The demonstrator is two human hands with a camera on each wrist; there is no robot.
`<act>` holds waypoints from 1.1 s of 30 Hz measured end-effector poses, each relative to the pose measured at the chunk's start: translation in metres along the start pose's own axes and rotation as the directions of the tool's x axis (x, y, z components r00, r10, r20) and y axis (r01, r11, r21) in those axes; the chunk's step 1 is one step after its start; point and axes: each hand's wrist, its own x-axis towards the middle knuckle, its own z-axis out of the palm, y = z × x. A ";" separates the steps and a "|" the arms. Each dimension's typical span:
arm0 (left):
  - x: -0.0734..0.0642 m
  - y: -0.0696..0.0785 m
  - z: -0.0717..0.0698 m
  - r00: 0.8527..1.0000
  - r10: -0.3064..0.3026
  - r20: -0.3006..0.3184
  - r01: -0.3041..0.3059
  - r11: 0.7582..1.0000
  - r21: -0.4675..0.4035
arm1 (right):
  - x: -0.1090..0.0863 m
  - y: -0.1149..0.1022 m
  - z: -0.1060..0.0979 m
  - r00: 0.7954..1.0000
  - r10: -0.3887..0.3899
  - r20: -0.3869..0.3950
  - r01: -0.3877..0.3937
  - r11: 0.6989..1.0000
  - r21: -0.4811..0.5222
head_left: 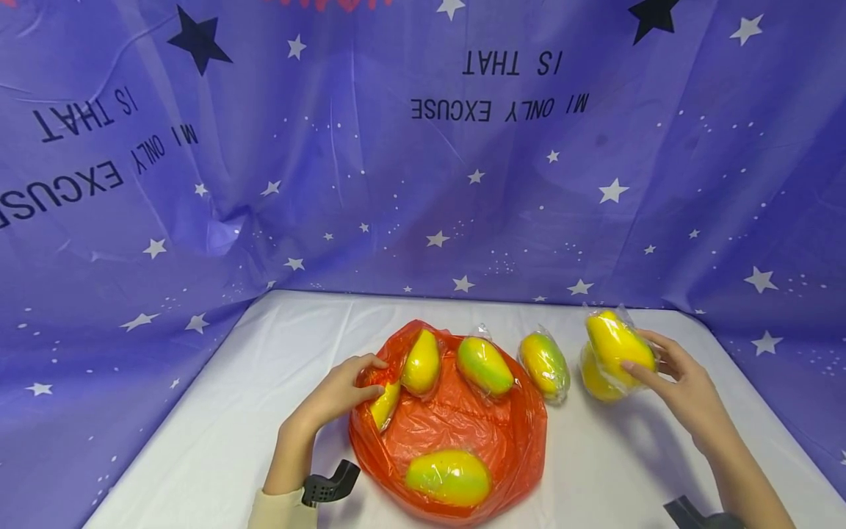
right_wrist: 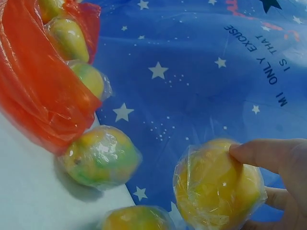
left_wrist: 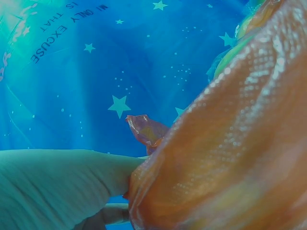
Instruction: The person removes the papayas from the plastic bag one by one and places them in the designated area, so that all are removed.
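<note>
My right hand (head_left: 687, 389) grips a yellow mango (head_left: 616, 339) in clear wrap, thumb on the near side. It holds it above or against another wrapped mango (head_left: 596, 380), which it partly hides. In the right wrist view the held mango (right_wrist: 216, 191) is close up between thumb and fingers. My left hand (head_left: 337, 391) pinches the left rim of an open red plastic bag (head_left: 456, 426), beside a mango (head_left: 386, 405) partly covered there. The bag film (left_wrist: 230, 134) fills much of the left wrist view. Inside the bag are more mangoes, one at the front (head_left: 449, 477).
Between the bag and my right hand lies a green-yellow wrapped mango (head_left: 544, 365). Another mango (head_left: 485, 365) sits at the bag's back rim. Everything stands on a white-covered table (head_left: 218, 441), with a purple star-printed curtain (head_left: 370, 184) behind and at both sides.
</note>
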 end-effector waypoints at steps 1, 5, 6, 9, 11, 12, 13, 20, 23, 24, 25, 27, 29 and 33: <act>0.000 0.000 0.000 1.000 0.000 0.000 0.000 1.000 0.001 | 0.000 0.001 -0.001 1.000 0.001 -0.004 -0.001 1.000 -0.003; 0.000 0.000 0.000 1.000 -0.003 0.001 0.003 1.000 0.007 | 0.000 0.003 -0.005 1.000 0.014 -0.017 -0.014 1.000 -0.005; 0.000 0.000 0.000 1.000 -0.003 0.001 0.003 1.000 0.007 | 0.001 0.004 -0.005 1.000 0.020 -0.018 -0.020 1.000 -0.004; 0.000 0.000 0.000 1.000 -0.003 0.001 0.003 1.000 0.006 | 0.001 0.007 -0.007 0.999 0.041 -0.028 -0.041 0.999 -0.007; -0.001 0.000 0.000 1.000 -0.002 0.001 0.002 1.000 0.006 | 0.001 0.009 -0.009 0.998 0.057 -0.033 -0.057 0.998 -0.007; -0.001 0.000 0.000 1.000 -0.001 0.001 0.001 1.000 0.005 | 0.001 0.010 -0.010 0.997 0.063 -0.036 -0.063 0.998 -0.007; -0.001 0.000 0.000 1.000 0.000 0.000 0.000 1.000 0.005 | 0.001 0.011 -0.012 0.997 0.069 -0.040 -0.070 0.998 -0.009; 0.000 0.000 0.000 1.000 -0.005 -0.001 0.005 1.000 0.014 | 0.002 0.021 -0.022 0.994 0.105 -0.041 -0.105 0.994 -0.002; 0.000 0.000 0.000 1.000 -0.010 0.001 0.010 1.000 0.013 | 0.003 0.025 -0.024 0.992 0.117 -0.037 -0.118 0.993 -0.002; 0.000 0.000 0.000 1.000 -0.011 0.002 0.011 1.000 0.013 | 0.003 0.026 -0.024 0.992 0.118 -0.038 -0.118 0.993 -0.003; 0.000 0.000 0.000 1.000 -0.012 0.003 0.012 1.000 0.013 | 0.003 0.027 -0.025 0.992 0.119 -0.038 -0.119 0.993 -0.003; -0.001 0.001 0.000 1.000 -0.016 0.003 0.016 1.000 0.012 | 0.004 0.029 -0.025 0.992 0.117 -0.038 -0.117 0.993 0.002; 0.000 0.001 0.000 1.000 -0.017 0.003 0.017 1.000 0.013 | 0.004 0.031 -0.026 0.992 0.117 -0.035 -0.117 0.993 0.001; 0.000 0.002 0.000 1.000 -0.017 -0.001 0.017 1.000 0.017 | 0.004 0.034 -0.026 0.991 0.129 -0.028 -0.130 0.991 -0.012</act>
